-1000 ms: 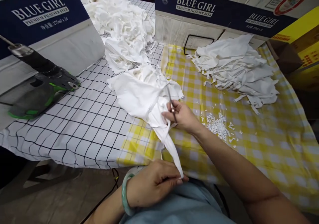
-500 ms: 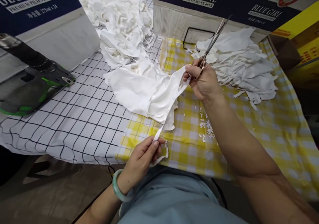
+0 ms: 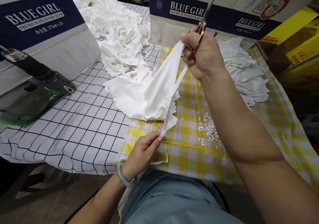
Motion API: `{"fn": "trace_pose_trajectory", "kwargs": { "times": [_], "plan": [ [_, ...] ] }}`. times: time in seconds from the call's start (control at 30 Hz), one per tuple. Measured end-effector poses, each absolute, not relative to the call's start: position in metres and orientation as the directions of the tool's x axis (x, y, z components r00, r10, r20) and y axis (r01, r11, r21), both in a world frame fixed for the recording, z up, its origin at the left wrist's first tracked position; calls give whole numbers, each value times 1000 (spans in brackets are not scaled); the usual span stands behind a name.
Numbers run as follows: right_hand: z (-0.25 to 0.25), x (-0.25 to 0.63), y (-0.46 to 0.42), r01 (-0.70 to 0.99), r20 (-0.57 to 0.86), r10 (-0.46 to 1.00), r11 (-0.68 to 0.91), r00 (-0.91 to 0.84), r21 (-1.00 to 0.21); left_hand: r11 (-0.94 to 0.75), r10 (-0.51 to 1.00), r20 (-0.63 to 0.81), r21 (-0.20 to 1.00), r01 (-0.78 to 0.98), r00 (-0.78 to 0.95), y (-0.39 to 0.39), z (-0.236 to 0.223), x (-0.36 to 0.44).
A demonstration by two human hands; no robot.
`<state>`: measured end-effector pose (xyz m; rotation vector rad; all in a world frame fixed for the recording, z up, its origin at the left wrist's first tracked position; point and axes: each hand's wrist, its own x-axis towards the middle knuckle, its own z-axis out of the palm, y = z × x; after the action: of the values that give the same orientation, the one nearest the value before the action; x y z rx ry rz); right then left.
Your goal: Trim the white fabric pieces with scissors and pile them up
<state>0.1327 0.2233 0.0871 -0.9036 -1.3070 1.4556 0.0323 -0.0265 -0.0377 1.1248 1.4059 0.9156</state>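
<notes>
A white fabric piece (image 3: 154,98) with a narrow band along its edge stretches between my two hands. My left hand (image 3: 144,151), wearing a green bangle (image 3: 124,174), pinches the band near the table's front; a thin loose end of it hangs below. My right hand (image 3: 204,53) is raised higher and pinches the fabric's upper corner between thumb and fingers. Scissors (image 3: 202,28) with copper-coloured handles are also in my right hand, blades pointing up and away. Small white snippets (image 3: 210,129) lie scattered on the yellow checked cloth (image 3: 186,157).
A large heap of white fabric pieces (image 3: 119,21) lies at the back left, another pile (image 3: 246,71) at the right. Beer cartons (image 3: 171,28) stand behind. A power drill (image 3: 37,81) rests at the left on the black-and-white grid cloth (image 3: 84,124).
My right hand has risen with the scissors and the fabric corner, lifting and tightening the piece. My left hand has shifted slightly up along the band. The view has tilted a little.
</notes>
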Motion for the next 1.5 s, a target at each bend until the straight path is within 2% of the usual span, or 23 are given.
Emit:
{"fn": "trace_pose_trajectory", "kwargs": {
  "times": [0.07,0.13,0.27,0.37,0.47,0.5,0.63,0.73,0.83,0.93,0.97,1.03,1.13,1.23,1.3,1.37,1.5],
  "plan": [
    [82,137,251,-136,71,986,50,-154,-989,313,945,-324,938,147,56,-34,-34,26],
    [69,141,272,-19,82,987,80,-137,-997,382,921,-388,918,105,42,-42,-33,19],
    [38,146,259,214,185,933,257,-309,-942,436,899,-438,893,-116,9,-49,-30,12],
    [17,154,196,216,248,833,394,-494,-894,333,936,-350,911,-244,-29,-45,-20,15],
    [-6,168,119,38,129,643,240,-755,-970,263,954,-298,892,-367,-39,-33,-4,20],
    [-14,172,98,22,91,624,170,-776,-985,258,955,-294,877,-406,-29,-29,2,22],
    [-37,181,59,-39,-10,747,-47,-664,-998,282,958,-266,816,-504,105,-14,19,21],
    [-33,185,73,-178,-31,733,-205,-680,-962,319,947,-263,816,-482,182,-15,31,8],
    [-21,174,89,-248,-63,663,-365,-746,-897,201,979,-202,918,-343,34,-23,47,-7],
    [-17,141,86,-281,-119,632,-495,-766,-822,-73,974,38,986,-152,-223,-25,62,-9],
    [-18,129,81,-285,-137,619,-532,-773,-797,-137,953,95,982,-128,-289,-22,65,-5],
    [-22,113,71,-266,-159,589,-568,-792,-779,-186,922,105,964,-190,-372,-12,65,6],
    [-26,128,62,-162,-217,693,-437,-687,-885,-148,920,6,931,-334,-392,7,48,28],
    [-22,186,65,173,-222,849,-157,-479,-972,-51,946,-51,952,-303,-319,18,16,54],
    [-16,228,66,401,-164,874,38,-457,-915,24,977,-80,963,-270,-200,20,-5,73],
    [-12,259,63,522,-126,862,174,-490,-835,62,992,-89,965,-253,-94,19,-21,90],
    [-12,284,52,623,-115,868,249,-483,-741,73,997,-77,986,-148,-24,20,-35,111]
  ]
}}
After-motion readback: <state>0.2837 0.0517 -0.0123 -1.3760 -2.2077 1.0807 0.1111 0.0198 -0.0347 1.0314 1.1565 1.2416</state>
